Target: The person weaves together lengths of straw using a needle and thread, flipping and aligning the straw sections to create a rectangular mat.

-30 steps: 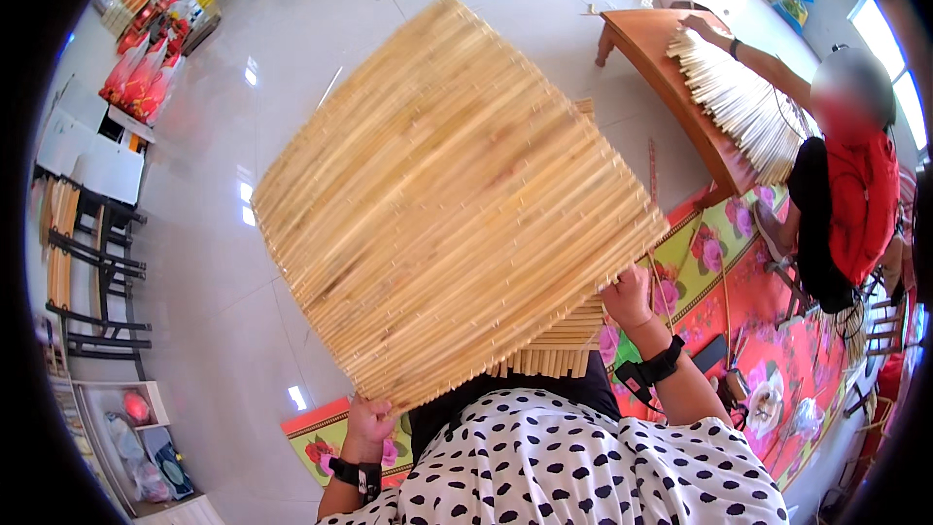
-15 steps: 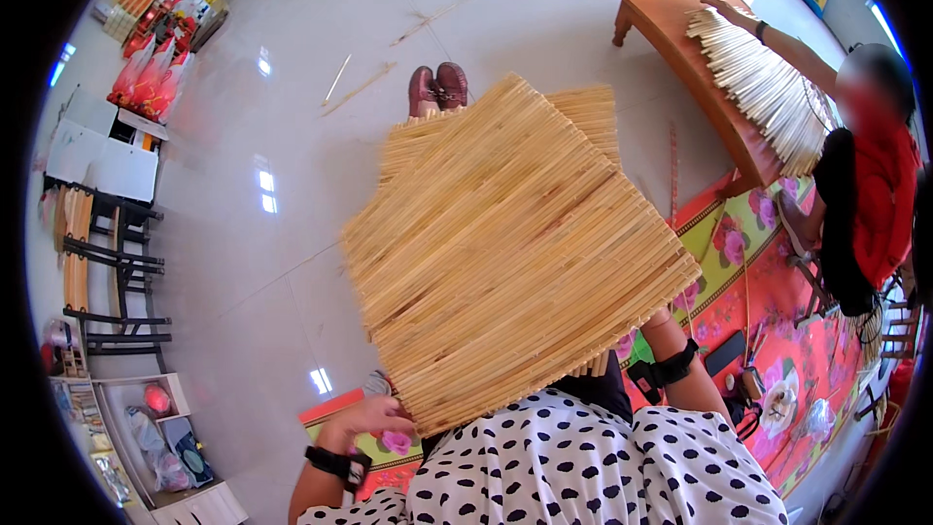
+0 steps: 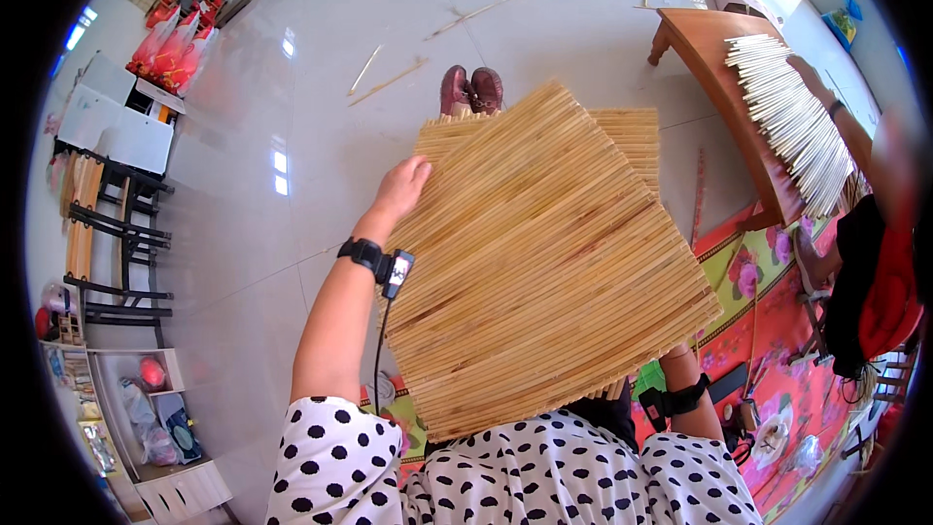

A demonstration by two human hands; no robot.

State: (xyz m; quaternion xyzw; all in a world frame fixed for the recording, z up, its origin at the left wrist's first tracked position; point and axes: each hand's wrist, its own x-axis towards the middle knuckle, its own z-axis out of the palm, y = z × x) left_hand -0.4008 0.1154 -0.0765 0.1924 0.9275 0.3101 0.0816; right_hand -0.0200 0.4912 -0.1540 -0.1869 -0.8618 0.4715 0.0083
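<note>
A square mat of pale bamboo slats [image 3: 544, 272] lies askew over a second slatted mat [image 3: 631, 141] across my lap. My left hand [image 3: 403, 185] is at the upper mat's left edge, its fingers curled onto the rim. My right hand [image 3: 677, 362] is mostly hidden under the mat's lower right edge, so its fingers do not show. My maroon shoes [image 3: 457, 92] stick out beyond the mats on the tiled floor.
A person [image 3: 880, 282] at right reaches over white sticks [image 3: 782, 112] on a wooden bench [image 3: 685, 58]. Below lies a floral mat [image 3: 777, 399] with tools. At left are folding stools [image 3: 107, 243], shelving [image 3: 155, 428] and red bags [image 3: 170, 49]. Loose slats [image 3: 476, 12] lie on the floor.
The upper mat has been lowered and turned over the lower one. My left hand has moved from its bottom corner up to the left edge. The other person's arm has shifted down and right.
</note>
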